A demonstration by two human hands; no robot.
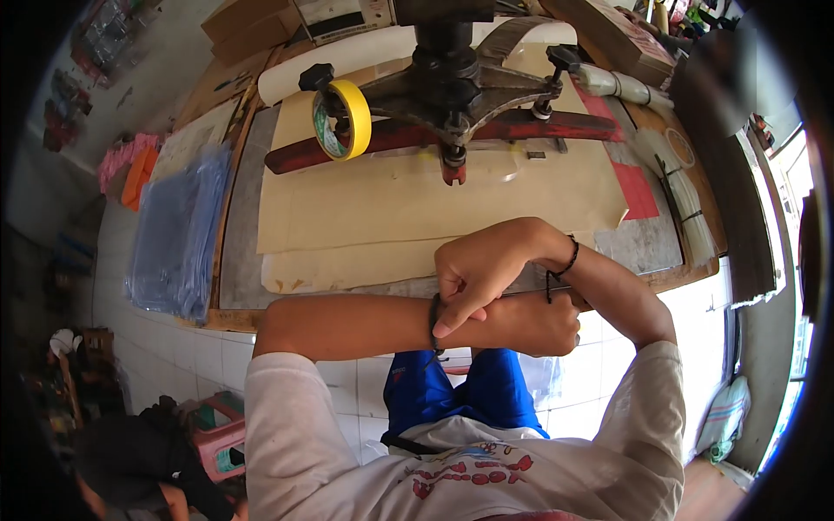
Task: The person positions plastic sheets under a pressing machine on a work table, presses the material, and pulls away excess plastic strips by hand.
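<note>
My left forearm lies across the front of the table, and my left hand (pixel 552 324) is a closed fist with nothing visible in it. My right hand (pixel 482 269) reaches over the left wrist, its thumb and fingers closed on the dark wristband (pixel 435 323) there. Around my right wrist is a black braided bracelet (pixel 573 256) with a loose end. Beyond the hands, tan sheets (pixel 365 204) lie on the table under a black metal press frame with a red bar (pixel 400 136). A yellow tape roll (pixel 356 122) hangs at the frame's left knob.
Stacked clear bluish plastic sheets (pixel 178 234) lie at the table's left edge. Bundled clear plastic strips (pixel 686 204) are on the right. A person in dark clothes (pixel 130 460) bends down at the lower left beside a red stool (pixel 217 434). Cardboard (pixel 248 30) stands behind.
</note>
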